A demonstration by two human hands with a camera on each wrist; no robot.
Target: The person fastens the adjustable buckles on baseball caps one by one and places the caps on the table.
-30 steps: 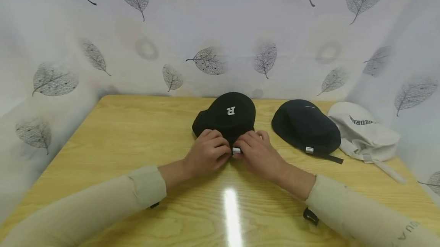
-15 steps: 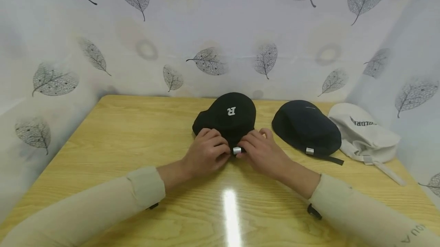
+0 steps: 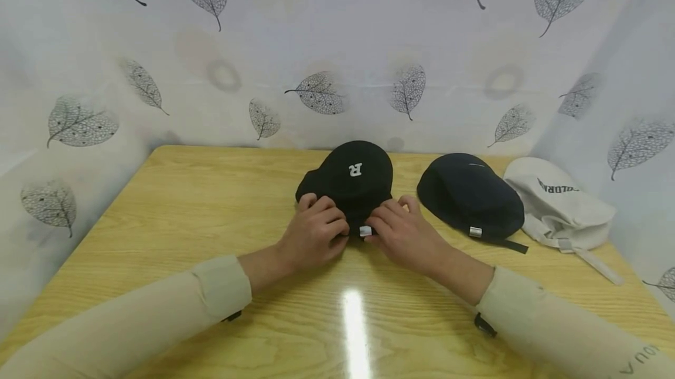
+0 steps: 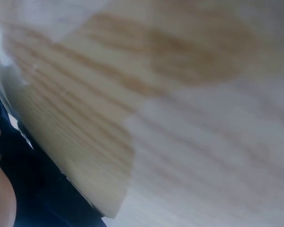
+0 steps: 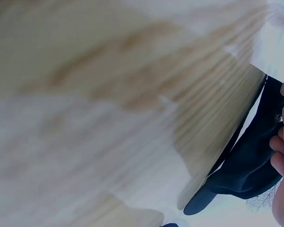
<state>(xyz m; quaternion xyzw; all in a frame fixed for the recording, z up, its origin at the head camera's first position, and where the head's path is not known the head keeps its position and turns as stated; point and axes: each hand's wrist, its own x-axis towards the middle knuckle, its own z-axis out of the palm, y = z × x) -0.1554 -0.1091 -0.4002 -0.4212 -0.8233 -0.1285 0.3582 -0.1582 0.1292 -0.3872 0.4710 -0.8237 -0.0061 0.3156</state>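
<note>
A black baseball cap [image 3: 358,159] with a white letter R sits at the middle of the wooden table, its strap side facing me. My left hand [image 3: 313,229] grips the cap's near edge left of the small silver buckle [image 3: 365,231]. Close by that buckle, my right hand [image 3: 403,234] pinches the strap area from the right. Fingertips of both hands are partly hidden against the dark cloth. In the right wrist view the fingers [image 5: 279,161] curl onto the cap [image 5: 246,163]. Only a slice of the left hand [image 4: 1,196] shows in the left wrist view, beside dark fabric [image 4: 42,189].
To the right lies a dark navy cap [image 3: 469,191] with its strap end trailing. A white cap [image 3: 564,197] with dark lettering sits against it, near the right table edge. Behind the table [image 3: 211,191] hangs a leaf-patterned cloth [image 3: 348,27].
My left hand has slid slightly left, and the right hand slightly right with the buckle, so the gap between them is wider. The cap has hardly moved.
</note>
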